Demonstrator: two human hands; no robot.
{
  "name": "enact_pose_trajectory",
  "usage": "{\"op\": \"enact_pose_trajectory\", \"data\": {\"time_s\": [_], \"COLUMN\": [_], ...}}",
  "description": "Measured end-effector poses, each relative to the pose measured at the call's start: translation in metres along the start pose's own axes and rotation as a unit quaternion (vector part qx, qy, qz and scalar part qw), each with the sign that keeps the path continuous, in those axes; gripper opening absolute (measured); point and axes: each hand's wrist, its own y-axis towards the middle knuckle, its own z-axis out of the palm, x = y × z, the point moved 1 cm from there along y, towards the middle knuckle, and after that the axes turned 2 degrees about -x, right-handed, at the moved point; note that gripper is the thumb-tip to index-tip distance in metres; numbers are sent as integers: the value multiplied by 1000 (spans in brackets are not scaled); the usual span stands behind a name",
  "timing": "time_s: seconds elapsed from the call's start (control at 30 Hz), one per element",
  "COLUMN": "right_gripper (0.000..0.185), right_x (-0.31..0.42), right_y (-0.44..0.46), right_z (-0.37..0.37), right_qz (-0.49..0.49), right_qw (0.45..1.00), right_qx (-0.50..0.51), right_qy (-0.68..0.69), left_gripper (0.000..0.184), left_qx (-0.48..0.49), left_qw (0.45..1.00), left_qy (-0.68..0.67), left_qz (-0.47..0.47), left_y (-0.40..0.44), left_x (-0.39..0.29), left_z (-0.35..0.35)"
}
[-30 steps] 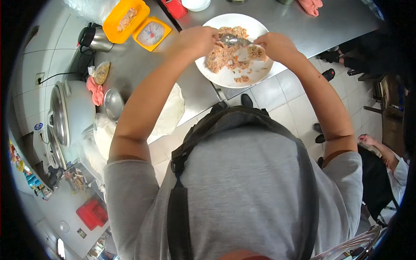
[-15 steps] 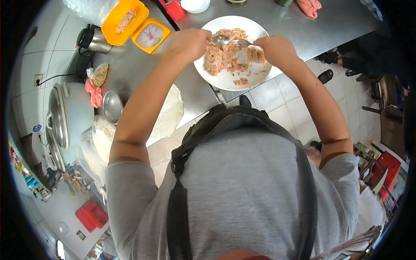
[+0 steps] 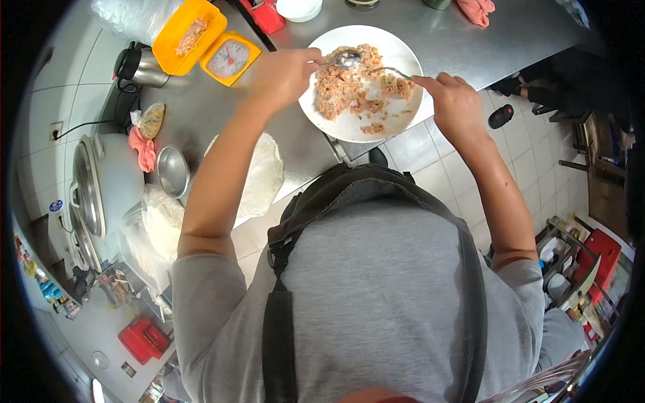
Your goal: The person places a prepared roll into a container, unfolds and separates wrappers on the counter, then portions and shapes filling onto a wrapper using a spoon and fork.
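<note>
My left hand is closed around the handle of a metal spoon, whose bowl is over the far part of a large white plate. My right hand grips a thin metal utensil that looks like a fork, its tip at the food on the plate. Minced filling with orange and green bits is heaped mostly on the left side of the plate. Smaller clumps lie near its front and right.
At left stand an orange dial scale, an orange tray with some mince, a metal bowl and a steel jug. Flattened dough lies near the counter's front edge. A white bowl and pink cloth sit farther back.
My hands have moved apart: the right one outward to the right and slightly nearer me, the left one slightly left. The spoon and fork, close together before, are now separated.
</note>
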Motion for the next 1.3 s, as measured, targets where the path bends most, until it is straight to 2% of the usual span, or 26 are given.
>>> {"op": "enact_pose_trajectory", "data": {"time_s": [0.07,0.13,0.23,0.3,0.37,0.43,0.57,0.63,0.77,0.93,1.03,1.17,1.3], "right_gripper": [39,43,46,48,51,53,55,56,60,71,69,65,59], "right_x": [4,10,24,31,36,37,36,37,39,41,43,40,23], "right_y": [-6,-9,-10,-10,-10,-13,-23,-25,-28,-29,-23,-18,-10], "right_z": [-2,1,17,27,20,21,24,25,30,40,32,36,43], "right_qz": [25,47,19,-53,-51,-51,-72,-99,-122,-123,-86,-61,-64], "right_qw": [999,996,997,995,996,996,996,994,991,985,980,980,989], "right_qx": [11,21,16,-24,5,33,35,48,59,115,174,188,120], "right_qy": [40,79,79,78,74,59,40,17,-6,29,45,34,56], "left_gripper": [19,18,19,20,21,21,24,31,40,42,41,43,42], "left_qx": [-4,22,7,-17,-42,-65,-40,-28,-6,-31,9,45,42], "left_qw": [1000,999,995,994,992,995,995,987,988,972,971,970,979], "left_qy": [-29,41,91,82,73,24,48,116,133,174,187,201,169], "left_qz": [-3,26,49,72,95,65,73,106,78,153,151,132,110], "left_y": [-3,-5,1,1,-3,-22,-57,-72,-87,-91,-86,-75,-66], "left_x": [4,9,8,12,14,11,18,19,12,7,0,-3,-2], "left_z": [-2,10,32,34,27,1,-11,1,11,21,21,29,21]}}
